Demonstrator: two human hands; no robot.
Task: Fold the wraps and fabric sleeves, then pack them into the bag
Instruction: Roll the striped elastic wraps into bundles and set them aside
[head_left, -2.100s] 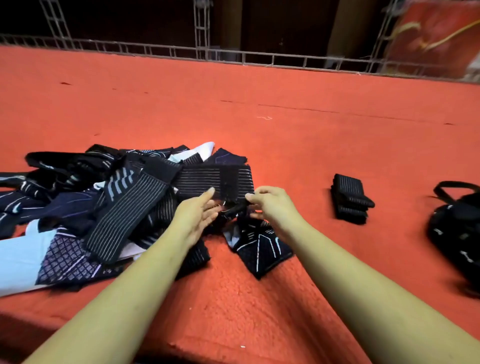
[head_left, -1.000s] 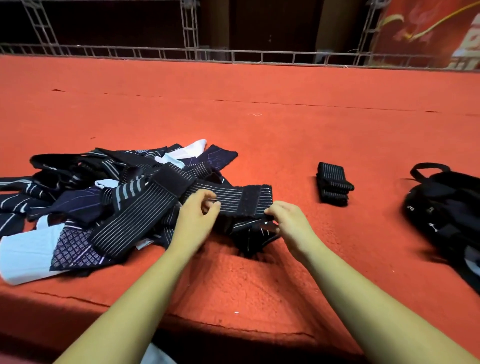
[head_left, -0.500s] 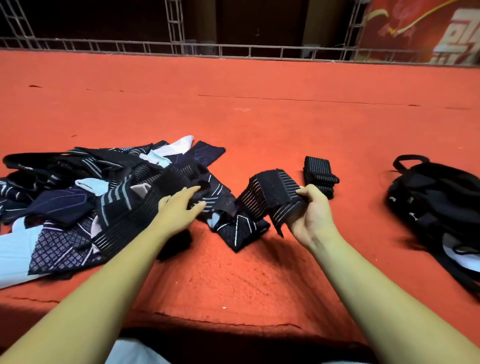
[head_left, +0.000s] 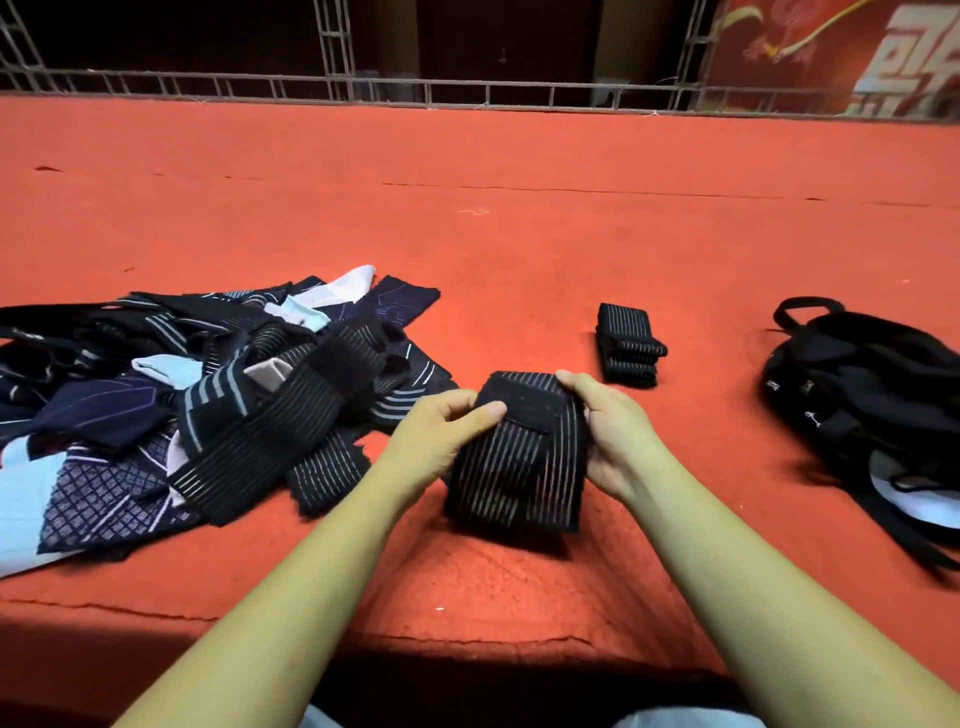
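Black pinstriped elastic wrap (head_left: 519, 457), half-folded, is held low over the red carpet (head_left: 519, 234), left hand (head_left: 441, 431) and right hand (head_left: 615, 436) fingers clamped on its sides; align edges squarely, then press the fold flat.

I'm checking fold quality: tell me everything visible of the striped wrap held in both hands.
The wrap is black, stretchy-looking fabric with thin pale lengthwise stripes and a plain black patch near its top. It is folded over into a short, thick band. The left hand pinches its upper left side, thumb on top; the right hand grips its upper right edge. Its lower end hangs toward the red carpet.
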